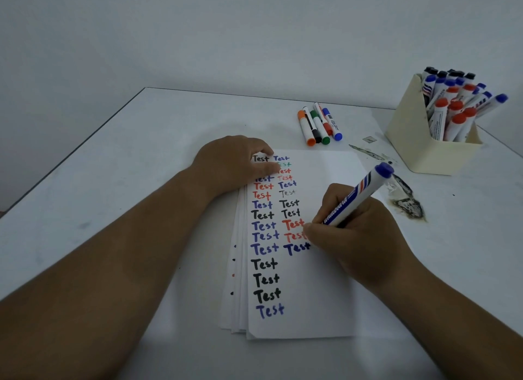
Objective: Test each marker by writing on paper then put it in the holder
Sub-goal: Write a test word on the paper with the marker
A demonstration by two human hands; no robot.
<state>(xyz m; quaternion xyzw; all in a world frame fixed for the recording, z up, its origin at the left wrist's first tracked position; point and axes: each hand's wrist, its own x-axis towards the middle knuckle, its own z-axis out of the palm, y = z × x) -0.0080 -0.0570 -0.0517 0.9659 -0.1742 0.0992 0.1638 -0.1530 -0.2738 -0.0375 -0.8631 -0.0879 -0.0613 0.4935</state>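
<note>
Pinching the blue-capped white marker (357, 196), the right hand (365, 238) writes on white paper (319, 289) pinned under the left hand's (229, 164) flat fingers; next likely calls for recapping, then the cream plastic holder (410, 136).

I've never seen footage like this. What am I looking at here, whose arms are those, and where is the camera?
There is no machine here: a person is working with bare hands, and the single picture comes from a camera worn on their head, looking forward and down.

The left hand rests on the top corner of a stack of paper, holding it steady. The top sheet carries two columns of the word "Test" in black, blue, red and green.

The right hand has a writing grip on a blue marker, with its tip hidden behind the fingers beside the last blue "Test".

Farther back on the white table five loose markers lie side by side. At the right stands a cream holder already packed with markers. Dark stains mark the table near it.
</note>
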